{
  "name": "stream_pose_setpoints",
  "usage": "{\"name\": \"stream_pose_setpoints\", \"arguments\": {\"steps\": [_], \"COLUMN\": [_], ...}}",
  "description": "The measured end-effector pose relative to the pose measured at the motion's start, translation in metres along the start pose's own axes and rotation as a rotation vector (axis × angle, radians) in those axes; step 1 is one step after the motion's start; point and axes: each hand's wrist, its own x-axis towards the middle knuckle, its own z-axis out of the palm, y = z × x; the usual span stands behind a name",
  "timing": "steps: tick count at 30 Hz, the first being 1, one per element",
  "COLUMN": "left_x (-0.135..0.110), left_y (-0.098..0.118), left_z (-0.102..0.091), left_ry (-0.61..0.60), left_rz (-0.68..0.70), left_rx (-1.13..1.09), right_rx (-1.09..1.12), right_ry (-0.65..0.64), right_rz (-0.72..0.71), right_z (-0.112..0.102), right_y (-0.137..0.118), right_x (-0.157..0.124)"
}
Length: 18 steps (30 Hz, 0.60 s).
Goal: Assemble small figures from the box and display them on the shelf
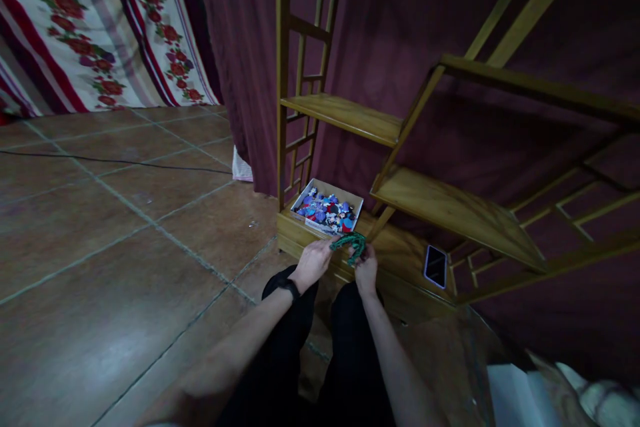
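**Green band (356, 238) in both hands, next to a wooden shelf unit (345, 119)**

So the left hand (314, 262) is pinching the band's left end, and the right hand (367, 269) has its right side, fingers closed in on it too. Fingertips are partly hidden, so I can't tell exactly how they sit. The band's bent into an arch, kinda shiny and bunched up. It's at the near edge of the shelf unit's low base, just on the near side of an open box (342, 191). Can't tell if it's actually touching the box.

The box sits on the left part of that base, loaded with small colorful pieces (326, 211), mostly purple, blue, white and red. Too small to make out, sorry. Farther right on the same base there's a phone (435, 266) lying flat, dark screen facing up.

There's a black wristband (289, 289) on the left wrist. Far left, a floral cloth (90, 27) hangs down by the tiled floor (125, 240), and a thin dark cable (125, 163) runs across the tiles.
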Motion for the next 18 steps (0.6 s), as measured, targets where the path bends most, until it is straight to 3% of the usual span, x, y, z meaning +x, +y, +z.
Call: {"name": "stream_pose_setpoints", "arguments": {"steps": [5,12,18], "left_x": [0.008,0.016,0.018], "left_y": [-0.015,-0.027,-0.018], "left_z": [0.015,0.027,0.019], "left_ry": [0.019,0.121,0.196], "left_rz": [-0.277,-0.381,-0.565], "left_rx": [-0.237,-0.661,-1.032], "right_rx": [-0.031,-0.065,-0.122], "right_ry": [0.03,-0.022,-0.131], "right_rz": [0.015,-0.051,-0.179], "right_z": [0.004,0.005,0.004], "right_y": [-0.002,-0.012,-0.033], "right_x": [0.0,-0.006,-0.02]}}
